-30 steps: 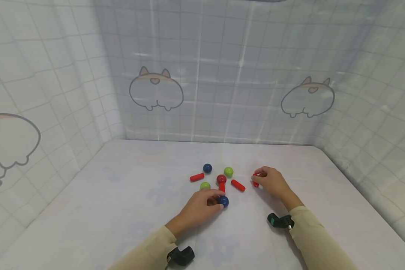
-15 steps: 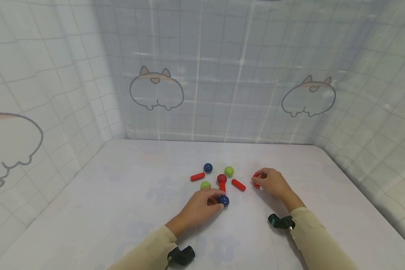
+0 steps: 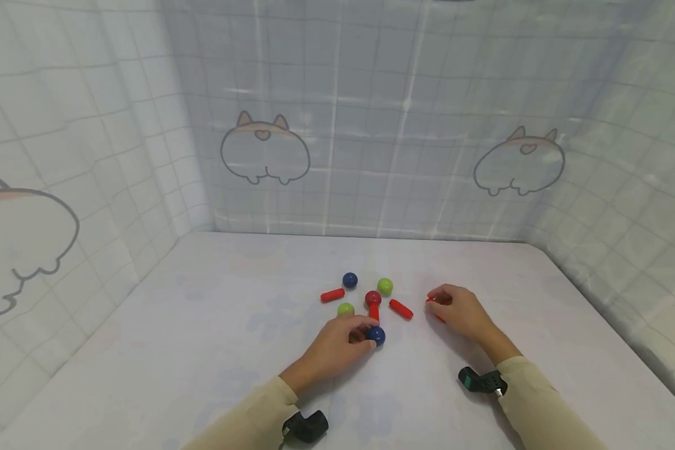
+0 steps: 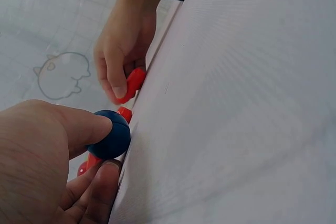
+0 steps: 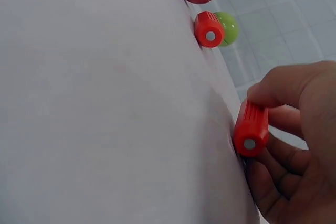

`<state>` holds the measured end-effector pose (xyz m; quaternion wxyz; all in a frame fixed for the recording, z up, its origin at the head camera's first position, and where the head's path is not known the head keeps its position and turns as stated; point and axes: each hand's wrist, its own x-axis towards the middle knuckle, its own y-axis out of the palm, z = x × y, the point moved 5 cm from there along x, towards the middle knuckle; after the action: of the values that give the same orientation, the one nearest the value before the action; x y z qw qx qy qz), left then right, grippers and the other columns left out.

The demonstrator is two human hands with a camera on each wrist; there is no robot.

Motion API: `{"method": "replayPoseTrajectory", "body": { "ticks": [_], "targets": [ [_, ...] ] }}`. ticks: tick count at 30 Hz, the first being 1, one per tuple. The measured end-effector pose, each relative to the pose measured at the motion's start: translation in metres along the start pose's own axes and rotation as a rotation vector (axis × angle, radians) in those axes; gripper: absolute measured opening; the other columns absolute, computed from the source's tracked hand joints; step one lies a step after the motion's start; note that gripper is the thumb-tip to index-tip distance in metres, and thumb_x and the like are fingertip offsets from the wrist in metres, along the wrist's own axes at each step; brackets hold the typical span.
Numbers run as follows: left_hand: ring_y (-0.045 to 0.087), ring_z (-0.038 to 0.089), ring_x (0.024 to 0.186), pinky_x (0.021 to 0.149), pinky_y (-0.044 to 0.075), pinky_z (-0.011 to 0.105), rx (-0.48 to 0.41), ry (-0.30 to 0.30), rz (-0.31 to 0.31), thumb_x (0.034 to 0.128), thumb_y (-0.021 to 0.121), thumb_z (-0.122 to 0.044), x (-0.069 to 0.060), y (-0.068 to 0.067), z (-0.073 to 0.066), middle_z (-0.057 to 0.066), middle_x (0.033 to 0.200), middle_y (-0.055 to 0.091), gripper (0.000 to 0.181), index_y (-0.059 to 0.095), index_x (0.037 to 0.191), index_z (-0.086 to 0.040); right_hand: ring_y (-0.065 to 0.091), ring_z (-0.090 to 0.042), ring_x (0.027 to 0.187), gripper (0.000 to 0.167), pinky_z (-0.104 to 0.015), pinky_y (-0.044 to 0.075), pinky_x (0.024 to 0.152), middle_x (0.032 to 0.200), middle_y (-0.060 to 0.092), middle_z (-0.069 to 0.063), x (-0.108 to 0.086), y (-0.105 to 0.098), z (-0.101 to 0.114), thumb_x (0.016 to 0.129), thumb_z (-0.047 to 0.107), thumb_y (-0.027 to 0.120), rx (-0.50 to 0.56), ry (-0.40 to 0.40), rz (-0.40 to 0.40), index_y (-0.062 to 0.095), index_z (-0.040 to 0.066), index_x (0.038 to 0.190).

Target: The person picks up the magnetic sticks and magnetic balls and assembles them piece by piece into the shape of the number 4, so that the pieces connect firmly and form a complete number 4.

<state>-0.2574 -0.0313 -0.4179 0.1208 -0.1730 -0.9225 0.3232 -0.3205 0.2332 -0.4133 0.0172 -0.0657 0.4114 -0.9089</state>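
My left hand [image 3: 337, 344] pinches a glossy dark blue ball [image 3: 377, 336] between thumb and fingers, low at the table. A red magnetic rod [image 3: 374, 312] runs from a red ball [image 3: 373, 299] toward that blue ball; fingers partly cover where they meet. To the right, my right hand [image 3: 462, 310] pinches another ridged red rod [image 5: 252, 127] at the tabletop. In the right wrist view its near end shows a round silvery disc. A loose red rod [image 3: 401, 309] lies between the red ball and my right hand.
Left of the red ball lie a green ball [image 3: 345, 309], partly behind my left hand, and a red rod [image 3: 332, 295]. Farther back are another blue ball [image 3: 350, 280] and a green ball [image 3: 385, 286]. Grid-patterned curtains [image 3: 365, 125] surround the white table [image 3: 230, 300].
My right hand has shifted slightly right and toward me, and its rod has turned to a slant. The left hand keeps its grip on the blue ball. The head view has shifted slightly.
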Motion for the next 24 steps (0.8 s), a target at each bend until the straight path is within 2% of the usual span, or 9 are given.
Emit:
{"method": "replayPoseTrajectory", "body": {
  "ticks": [7,14,19,24],
  "targets": [
    [0.057,0.009,0.092,0.081,0.052,0.027,0.004,-0.001,-0.002,0.0913,0.073,-0.022,-0.001,-0.002,0.001,-0.013,0.099,0.061,0.036,0.069,0.127,-0.022,0.061,-0.022,0.098,0.026,-0.039,0.053,0.086,0.105,0.068,-0.003,-0.011,-0.003,0.003,0.097,0.024,0.066,0.062,-0.047,-0.012,0.069,0.008,0.117],
    [0.057,0.008,0.093,0.081,0.052,0.026,0.019,-0.006,-0.005,0.0918,0.073,-0.023,-0.001,-0.004,0.003,-0.013,0.100,0.061,0.036,0.068,0.128,-0.023,0.060,-0.023,0.102,0.030,-0.035,0.051,0.083,0.110,0.068,-0.004,-0.015,-0.003,0.004,0.099,0.025,0.065,0.143,-0.057,-0.027,0.067,0.005,0.121],
    [0.057,0.008,0.094,0.082,0.052,0.027,0.018,-0.005,-0.008,0.0927,0.072,-0.023,-0.002,-0.004,0.003,-0.013,0.100,0.061,0.036,0.068,0.129,-0.024,0.060,-0.022,0.098,0.029,-0.034,0.051,0.081,0.109,0.067,-0.005,-0.018,-0.003,0.007,0.099,0.022,0.065,0.190,-0.059,-0.009,0.066,0.006,0.122],
    [0.057,0.008,0.092,0.082,0.052,0.026,0.023,0.002,-0.008,0.0923,0.072,-0.023,-0.002,-0.004,0.002,-0.013,0.099,0.061,0.036,0.068,0.128,-0.024,0.060,-0.022,0.093,0.029,-0.028,0.053,0.076,0.111,0.066,-0.007,-0.022,0.001,0.013,0.097,0.016,0.065,0.249,-0.056,0.034,0.065,0.005,0.123]
  ]
}}
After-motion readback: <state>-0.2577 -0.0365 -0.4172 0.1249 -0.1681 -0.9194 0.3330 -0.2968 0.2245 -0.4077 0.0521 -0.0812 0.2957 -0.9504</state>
